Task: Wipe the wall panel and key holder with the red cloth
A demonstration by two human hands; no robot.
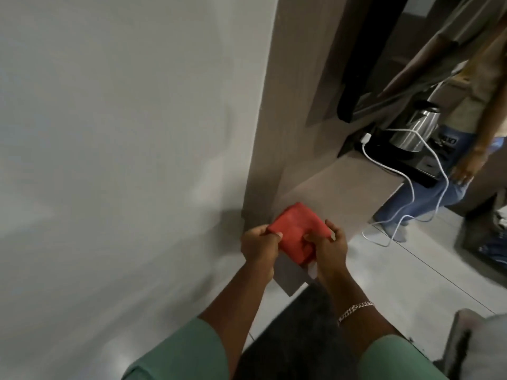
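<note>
A folded red cloth is held between both hands, low in the middle of the view. My left hand pinches its left edge with thumb and fingers. My right hand grips its right side, a silver bracelet on that wrist. The brown wood-grain wall panel rises just behind the cloth, to the right of a pale grey wall. No key holder shows in this view.
A brown shelf juts from the panel. On it stands a steel kettle on a black tray, with a white charger cable hanging down. Another person stands at right. A dark mat lies underfoot.
</note>
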